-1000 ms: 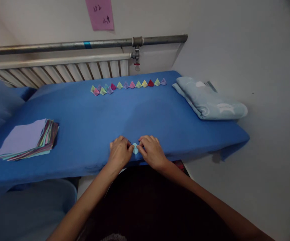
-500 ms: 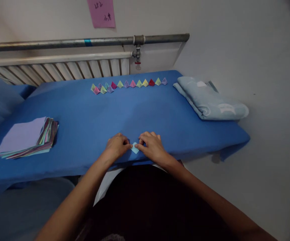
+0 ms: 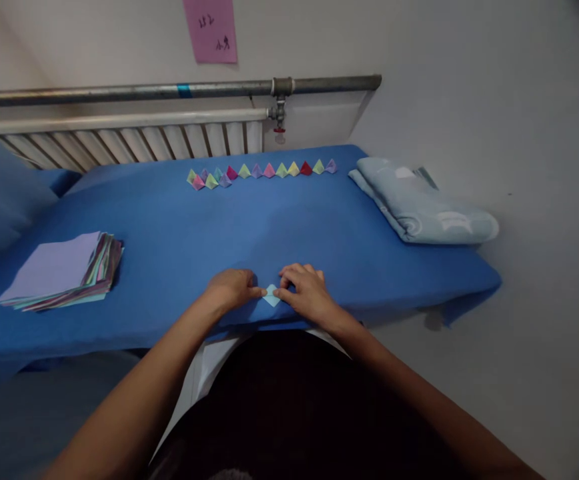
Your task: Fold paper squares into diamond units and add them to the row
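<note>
A small light-blue piece of folded paper [image 3: 271, 297] lies near the front edge of the blue-covered table, one corner pointing toward me. On its left corner presses the thumb of my left hand [image 3: 232, 290], whose other fingers are curled in. My right hand [image 3: 307, 290] has its thumb on the paper's right side, with the fingers bent above the cloth. Both hands hold the paper between them. Fine creases are too small to make out.
Folded paper pieces in several colours [image 3: 268, 171] line the back of the table. A stack of coloured paper sheets [image 3: 54, 267] lies at the left, a folded light-blue blanket [image 3: 419, 207] at the right. Behind are a radiator [image 3: 134, 140] and a metal pipe [image 3: 229, 89].
The view has shifted slightly. My left fingers have drawn back and curled in, with the thumb still on the paper's left corner. My right hand has hardly moved.
</note>
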The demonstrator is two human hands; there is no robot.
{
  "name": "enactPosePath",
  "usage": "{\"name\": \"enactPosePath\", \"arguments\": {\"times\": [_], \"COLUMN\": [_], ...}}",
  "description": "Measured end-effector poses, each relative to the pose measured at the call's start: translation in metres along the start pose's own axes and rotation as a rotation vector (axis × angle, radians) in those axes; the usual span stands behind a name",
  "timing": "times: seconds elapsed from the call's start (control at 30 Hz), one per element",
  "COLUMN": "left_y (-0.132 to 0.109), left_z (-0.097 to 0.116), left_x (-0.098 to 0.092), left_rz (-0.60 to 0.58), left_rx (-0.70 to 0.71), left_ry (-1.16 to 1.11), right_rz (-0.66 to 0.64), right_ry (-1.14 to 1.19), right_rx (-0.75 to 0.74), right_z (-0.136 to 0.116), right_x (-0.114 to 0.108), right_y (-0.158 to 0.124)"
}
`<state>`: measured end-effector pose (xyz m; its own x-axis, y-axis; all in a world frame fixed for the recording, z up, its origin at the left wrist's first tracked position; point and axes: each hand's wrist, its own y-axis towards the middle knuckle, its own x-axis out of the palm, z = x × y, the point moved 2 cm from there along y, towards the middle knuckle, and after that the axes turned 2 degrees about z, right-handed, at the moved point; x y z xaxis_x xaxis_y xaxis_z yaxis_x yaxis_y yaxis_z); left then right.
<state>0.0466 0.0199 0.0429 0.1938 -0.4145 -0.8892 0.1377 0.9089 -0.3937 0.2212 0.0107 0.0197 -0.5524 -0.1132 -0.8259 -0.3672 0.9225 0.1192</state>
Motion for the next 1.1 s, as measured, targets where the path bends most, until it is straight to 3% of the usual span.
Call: {"name": "enactPosePath", "arguments": {"times": [0.3, 0.43, 0.63, 1.1], "left_y": [-0.001, -0.005, -0.006, -0.007], "left_z": [0.0, 0.002, 0.002, 0.005], "left_x": [0.0, -0.002, -0.001, -0.005], "left_rz": [-0.032, -0.022, -0.031, -0.083], "left_rx": [-0.024, -0.017, -0.005, 0.034], "left_ry": [0.023, 0.033, 0.071, 0.086], "right_rz": [-0.016, -0.007, 0.031, -0.043], "right_ry": [0.07, 0.021, -0.02, -0.065], "right_rx": [0.032, 0.005, 0.077, 0.067], "right_z": [0.011, 0.005, -0.003, -0.01], "right_x": [-0.004, -0.003, 0.002, 0.002], "right_y": [0.002, 0.001, 0.005, 0.009]}}
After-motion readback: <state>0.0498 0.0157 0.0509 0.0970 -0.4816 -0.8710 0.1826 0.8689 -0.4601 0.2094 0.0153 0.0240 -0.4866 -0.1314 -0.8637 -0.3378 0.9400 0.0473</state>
